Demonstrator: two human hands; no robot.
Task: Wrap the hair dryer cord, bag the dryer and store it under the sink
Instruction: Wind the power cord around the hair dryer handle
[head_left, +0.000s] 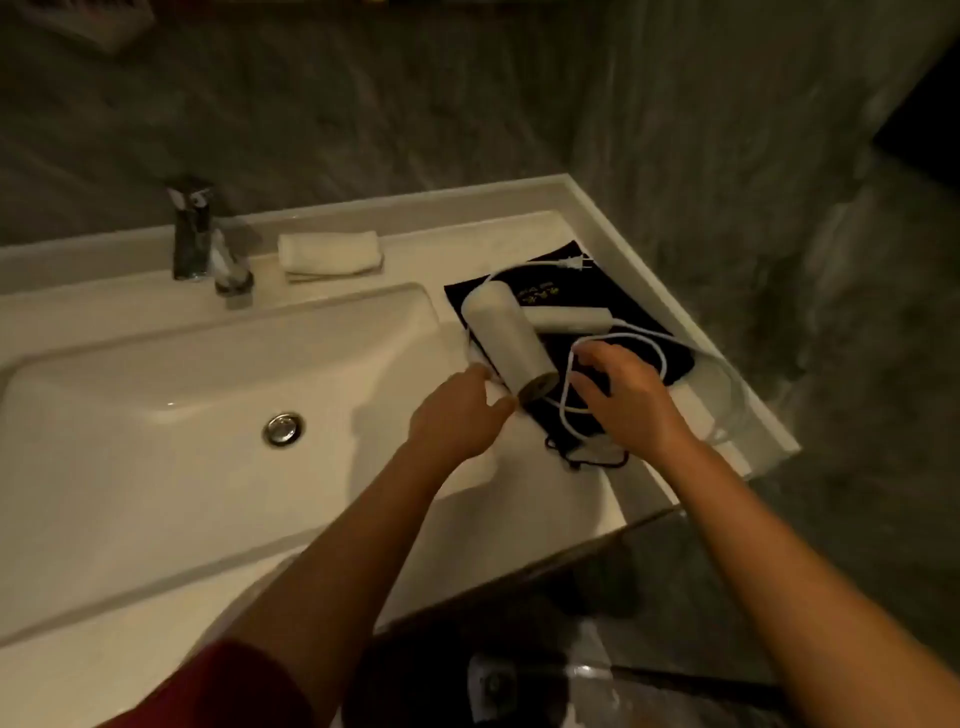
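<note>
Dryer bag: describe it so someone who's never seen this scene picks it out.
From the white sink basin, go right to the counter corner against the grey wall. The bag is the flat black pouch lying there under the white hair dryer and its cord. It's the only black item on the counter, with gold lettering and a thin drawstring trailing off its near edge.

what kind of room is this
Most likely a bathroom, perhaps a hotel's: a white sink with a drain, a chrome faucet behind it, and a folded towel on the counter near a hair dryer.
</note>
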